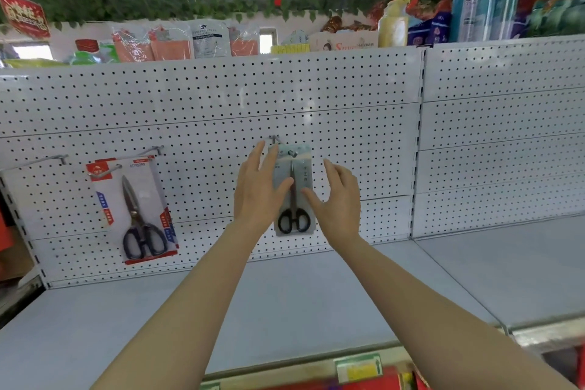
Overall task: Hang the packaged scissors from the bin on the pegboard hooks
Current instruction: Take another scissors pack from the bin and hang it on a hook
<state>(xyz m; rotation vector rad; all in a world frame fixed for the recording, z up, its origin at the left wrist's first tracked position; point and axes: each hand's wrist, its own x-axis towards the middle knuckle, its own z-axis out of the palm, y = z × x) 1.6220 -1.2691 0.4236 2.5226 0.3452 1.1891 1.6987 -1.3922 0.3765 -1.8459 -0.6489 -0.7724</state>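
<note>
Nearest the camera, a red-edged item [348,385] at the bottom of the view is cut off and blurred; whether it is the bin cannot be determined. Beyond it lies the grey shelf [316,294], over which both forearms extend.

The left hand [258,187] is spread, fingers straight, its thumb touching the face of the pale scissors pack [294,190]. The right hand [340,199] is also spread beside the pack's right edge, its thumb at or near the pack. Neither grip holds anything: both are wide.

The pack hangs on the centre hook [274,138] of the pegboard [348,123], scissor handles [293,221] downward.

Procedure for this step, as judged: steady the pack with flat fingers, confirm that the hook passes fully through the hang hole, square the card to the board, then withdraw both hands straight back without dragging the card off.

Further left, a red-carded scissors pack [136,209] hangs tilted on its own hook [109,169]; two more hooks there [47,160] stand bare.

Not legible: the card printing, the exact seating of the hang hole, and the goods above the pegboard [209,39].
</note>
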